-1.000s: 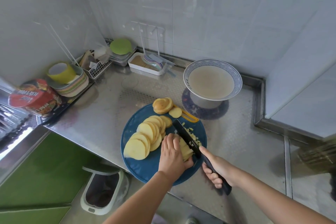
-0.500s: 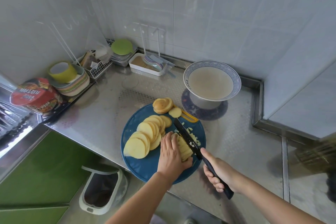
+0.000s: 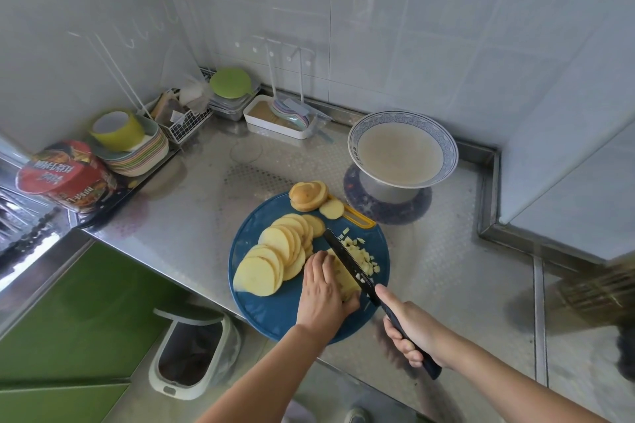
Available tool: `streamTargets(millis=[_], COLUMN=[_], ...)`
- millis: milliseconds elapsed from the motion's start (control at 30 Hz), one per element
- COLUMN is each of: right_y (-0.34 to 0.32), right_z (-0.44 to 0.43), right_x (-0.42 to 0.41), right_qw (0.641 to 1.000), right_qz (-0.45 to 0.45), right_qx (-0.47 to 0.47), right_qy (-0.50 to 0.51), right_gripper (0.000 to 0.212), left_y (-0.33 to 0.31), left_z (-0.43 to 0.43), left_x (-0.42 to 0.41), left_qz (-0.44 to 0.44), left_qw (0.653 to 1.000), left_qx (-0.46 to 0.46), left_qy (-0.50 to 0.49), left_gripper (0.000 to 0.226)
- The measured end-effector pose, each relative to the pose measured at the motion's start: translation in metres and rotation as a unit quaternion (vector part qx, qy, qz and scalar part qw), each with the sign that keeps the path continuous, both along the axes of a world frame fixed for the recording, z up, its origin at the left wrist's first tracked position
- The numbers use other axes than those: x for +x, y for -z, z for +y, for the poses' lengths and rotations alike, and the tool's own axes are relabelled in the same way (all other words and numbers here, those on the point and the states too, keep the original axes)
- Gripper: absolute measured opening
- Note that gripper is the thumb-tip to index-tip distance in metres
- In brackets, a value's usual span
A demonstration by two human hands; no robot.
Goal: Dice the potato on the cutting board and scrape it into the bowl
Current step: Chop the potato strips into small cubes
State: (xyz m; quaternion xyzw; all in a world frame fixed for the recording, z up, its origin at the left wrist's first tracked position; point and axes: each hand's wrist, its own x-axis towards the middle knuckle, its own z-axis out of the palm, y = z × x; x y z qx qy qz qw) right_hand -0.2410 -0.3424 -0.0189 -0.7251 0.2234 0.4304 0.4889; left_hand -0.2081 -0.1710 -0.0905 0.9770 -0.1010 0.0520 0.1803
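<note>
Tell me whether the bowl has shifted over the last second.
No. The bowl stands centred on the same dark mat as a second ago, with the mat's rim showing around its foot just as before.

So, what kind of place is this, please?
Most likely a small home kitchen: a steel counter against white wall tiles, a knife and potato slices on a blue cutting board, and stacked plates in the corner.
</note>
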Motion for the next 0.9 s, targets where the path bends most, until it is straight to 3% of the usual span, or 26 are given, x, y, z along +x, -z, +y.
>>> streamTargets(millis=[900], right_y=[-0.002], right_z=[0.010], right_x=[0.007], right_qw=[0.996], right_qz=[0.024], right_qx=[-0.081], right_qy=[-0.029], right_gripper=[0.073], left_y=[0.011], left_z=[0.006], left_x=[0.008], left_qz=[0.008], left_qw=[1.000], left_qx=[-0.009], left_qy=[0.025], left_gripper=[0.075])
